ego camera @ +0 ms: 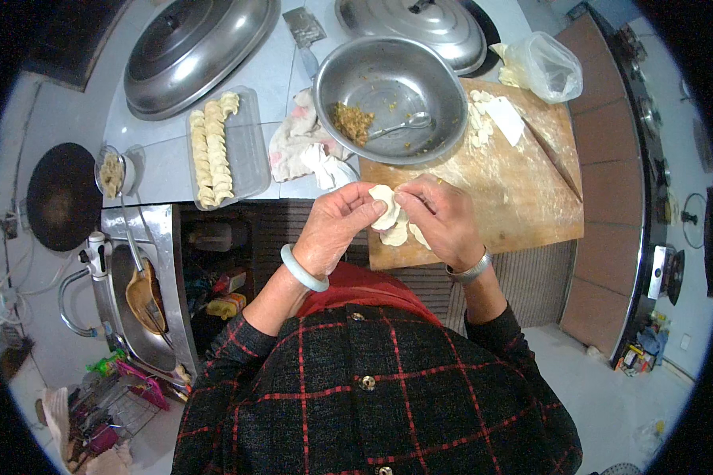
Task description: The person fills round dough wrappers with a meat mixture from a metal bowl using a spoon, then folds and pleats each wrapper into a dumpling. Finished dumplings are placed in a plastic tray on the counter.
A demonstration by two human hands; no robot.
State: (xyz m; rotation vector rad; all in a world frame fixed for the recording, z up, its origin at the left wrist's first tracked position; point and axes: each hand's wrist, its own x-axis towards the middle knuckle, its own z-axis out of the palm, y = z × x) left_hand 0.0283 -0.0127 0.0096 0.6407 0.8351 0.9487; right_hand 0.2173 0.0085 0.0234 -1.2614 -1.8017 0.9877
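Observation:
Between my left hand and my right hand is a folded dough wrapper, its edges pinched by the fingers of both. Below it, flat dough wrappers lie on the floured wooden board. Beyond my hands stands a large steel bowl, with minced filling at its left side and a metal spoon resting in it. Small dough pieces lie on the board right of the bowl. Folded dumplings fill rows in a clear plastic tray at the left.
A cloth and crumpled white tissue lie between tray and bowl. A white scraper is on the board, near a plastic bag. Large metal lids stand behind. A sink is at the left.

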